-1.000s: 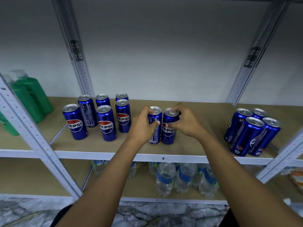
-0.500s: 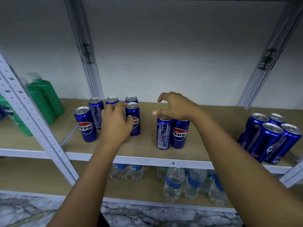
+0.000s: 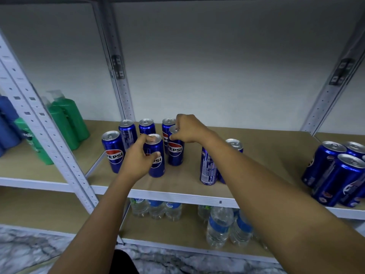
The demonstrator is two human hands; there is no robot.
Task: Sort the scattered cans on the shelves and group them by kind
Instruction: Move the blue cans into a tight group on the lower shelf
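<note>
Several slim blue Pepsi cans stand upright at the left of the brown shelf board (image 3: 266, 155). My left hand (image 3: 138, 159) is wrapped around the front Pepsi can (image 3: 157, 165). My right hand (image 3: 187, 128) pinches the top of the Pepsi can (image 3: 175, 153) just behind and to the right of it. Two more Pepsi cans (image 3: 208, 167) stand together mid-shelf, partly hidden by my right forearm. A cluster of wider blue cans (image 3: 335, 173) stands at the right end.
Green bottles (image 3: 67, 123) and a blue bottle (image 3: 7, 123) stand on the neighbouring shelf to the left, beyond a white perforated upright (image 3: 49, 139). Water bottles (image 3: 219, 226) fill the shelf below. Marbled floor lies underneath.
Both hands let go of the two mid-shelf cans and moved left to the Pepsi group. The left hand closed on the front can, the right on the can behind it.
</note>
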